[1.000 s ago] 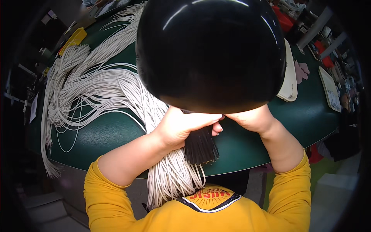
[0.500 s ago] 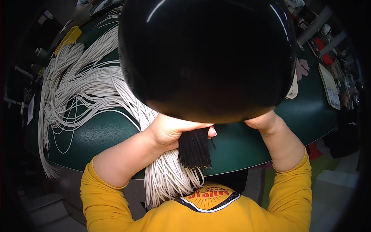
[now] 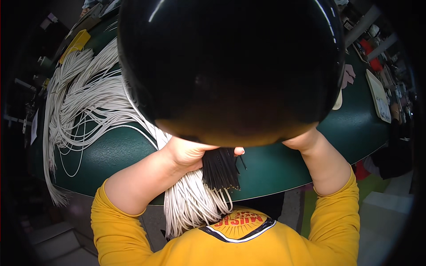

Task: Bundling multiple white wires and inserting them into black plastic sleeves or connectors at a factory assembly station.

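My left hand (image 3: 185, 153) is closed around a bundle of thin black wires (image 3: 220, 170), whose cut ends hang toward me. A fingertip shows on the bundle's right side, and one black strand sticks out there. Under that hand passes a thick hank of white wires (image 3: 188, 201), its ends drooping over the table's near edge in front of my shirt. A large glossy black rounded object (image 3: 230, 71) fills the upper middle and covers most of both hands. Only the heel and wrist of my right hand (image 3: 304, 139) show below it; its fingers are hidden.
More white wires (image 3: 95, 95) spread in long loops across the left of the dark green table (image 3: 111, 153). A yellow bin (image 3: 76, 44) stands at the far left. On the right lie a pale tray (image 3: 377, 95) and a pinkish cloth (image 3: 349, 75).
The black rounded object covers more of the view, reaching further left and slightly lower. My left hand and the black wires have shifted slightly left; my right wrist has barely moved.
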The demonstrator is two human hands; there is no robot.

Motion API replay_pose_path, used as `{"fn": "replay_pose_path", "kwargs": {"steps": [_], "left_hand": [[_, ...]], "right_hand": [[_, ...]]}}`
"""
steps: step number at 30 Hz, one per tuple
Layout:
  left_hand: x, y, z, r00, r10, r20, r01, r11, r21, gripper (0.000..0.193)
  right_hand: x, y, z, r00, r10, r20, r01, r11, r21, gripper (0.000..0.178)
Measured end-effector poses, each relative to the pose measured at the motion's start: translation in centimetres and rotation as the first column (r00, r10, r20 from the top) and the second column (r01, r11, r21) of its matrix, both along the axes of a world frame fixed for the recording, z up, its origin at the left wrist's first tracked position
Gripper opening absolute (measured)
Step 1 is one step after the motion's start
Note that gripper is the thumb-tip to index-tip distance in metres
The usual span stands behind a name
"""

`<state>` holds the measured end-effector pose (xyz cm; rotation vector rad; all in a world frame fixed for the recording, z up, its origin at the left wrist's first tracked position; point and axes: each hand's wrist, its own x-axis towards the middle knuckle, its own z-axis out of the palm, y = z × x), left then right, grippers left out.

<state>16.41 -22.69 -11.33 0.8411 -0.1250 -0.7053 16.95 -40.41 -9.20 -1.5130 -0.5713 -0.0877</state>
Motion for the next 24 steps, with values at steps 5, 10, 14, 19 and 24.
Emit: {"fn": "replay_pose_path", "kwargs": {"steps": [5, 10, 14, 19, 24], "left_hand": [[-0.1, 0.7, 0.0, 0.999, 0.035, 0.006, -0.035, 0.999, 0.003, 0.017], [-0.1, 0.0, 0.6, 1.0, -0.011, 0.013, 0.01, 0.999, 0.043, 0.015], [-0.1, 0.7, -0.1, 0.999, -0.006, -0.035, 0.008, 0.999, 0.042, 0.014], [-0.1, 0.4, -0.1, 0.998, -0.026, -0.053, 0.026, 1.0, -0.002, 0.011], [0.0, 0.5, 0.0, 0.997, -0.033, -0.072, 0.031, 0.999, -0.017, 0.008]], "right_hand": [[0.4, 0.4, 0.4, 0.969, 0.123, -0.216, -0.098, 0.987, 0.124, 0.019], [-0.2, 0.1, 0.5, 0.933, 0.251, -0.256, -0.237, 0.968, 0.084, 0.021], [0.3, 0.7, -0.9, 0.93, 0.293, -0.224, -0.257, 0.95, 0.176, 0.014], [0.5, 0.0, -0.8, 0.921, 0.282, -0.27, -0.261, 0.959, 0.112, 0.02], [0.1, 0.5, -0.8, 0.972, 0.176, -0.155, -0.157, 0.979, 0.129, 0.02]]}}
